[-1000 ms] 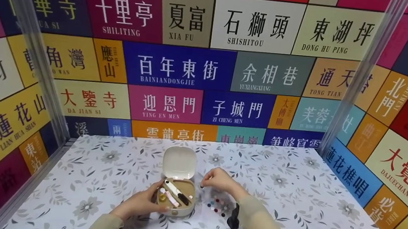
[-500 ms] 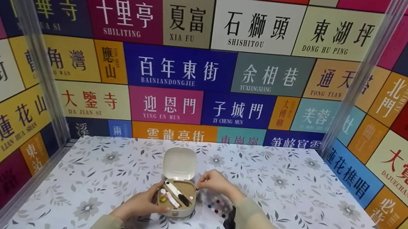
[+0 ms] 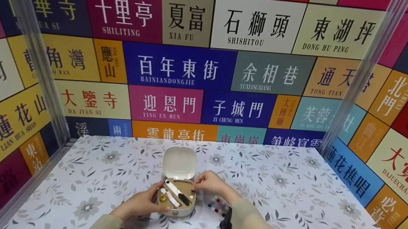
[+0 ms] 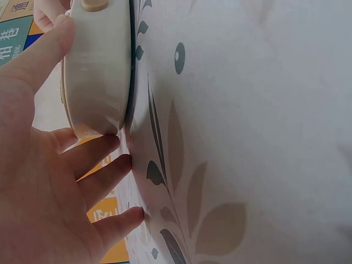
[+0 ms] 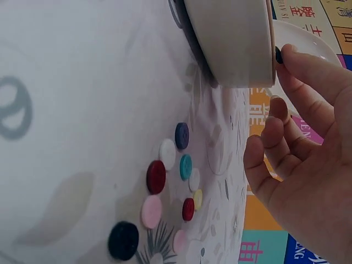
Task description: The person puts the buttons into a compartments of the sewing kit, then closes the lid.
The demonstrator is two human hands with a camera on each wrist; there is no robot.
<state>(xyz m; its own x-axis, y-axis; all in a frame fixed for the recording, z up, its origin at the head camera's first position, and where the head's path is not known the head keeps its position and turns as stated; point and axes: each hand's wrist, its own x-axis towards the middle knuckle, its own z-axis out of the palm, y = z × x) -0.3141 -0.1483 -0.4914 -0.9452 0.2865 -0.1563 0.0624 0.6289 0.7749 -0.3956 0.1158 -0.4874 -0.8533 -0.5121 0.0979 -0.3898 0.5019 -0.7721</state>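
A cream sewing box (image 3: pixel 174 212) stands on the table with its rounded lid (image 3: pixel 180 163) raised. Inside lie a slim white-and-black tool (image 3: pixel 177 192), a pink-and-white stick-like item (image 3: pixel 172 199) and a small gold piece (image 3: pixel 163 198). My left hand (image 3: pixel 143 201) holds the box from its left side, thumb at the front rim, fingers along the wall. Between thumb and forefinger, my right hand (image 3: pixel 212 183) pinches a small dark button (image 5: pixel 279 55) at the box's right rim. The other fingers of that hand are loosely bent.
Several loose buttons (image 5: pixel 156 177) in red, white, pink, blue, teal and black lie on the flower-patterned tablecloth (image 3: pixel 273 213) to the right of the box. Behind the table rises a wall of coloured sign panels (image 3: pixel 178 66), with metal posts (image 3: pixel 355 77) at its corners.
My right hand has moved left with the dark button, from beside the box to its right rim. My left hand and the box have stayed in place.
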